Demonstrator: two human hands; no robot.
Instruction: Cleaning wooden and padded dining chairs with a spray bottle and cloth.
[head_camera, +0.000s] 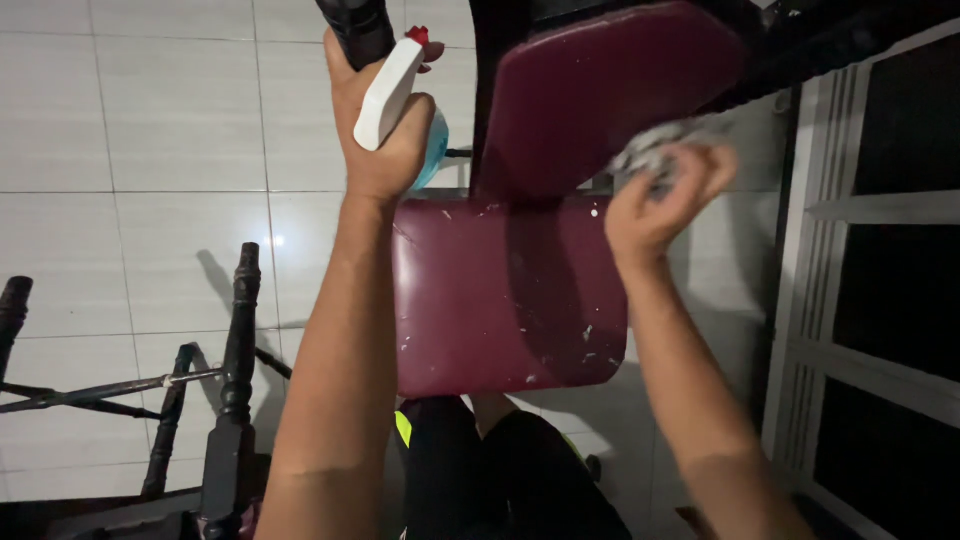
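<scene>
My left hand (382, 140) grips a spray bottle (392, 95) with a white head, a red nozzle and a pale blue body, held up beside a dark red padded chair. The chair's seat (505, 290) lies just below my hands, scuffed with small white marks. Its padded backrest (610, 90) rises at the top. My right hand (660, 200) is closed on a crumpled grey cloth (655, 150), pressed against the lower right edge of the backrest. The bottle's lower part is hidden behind my fingers.
Another dark wooden chair (235, 380) with turned posts and rungs stands at the lower left. Pale floor tiles (150, 150) cover the left side. A dark window or door with a light frame (810, 300) runs down the right. My dark shorts (500, 470) show below.
</scene>
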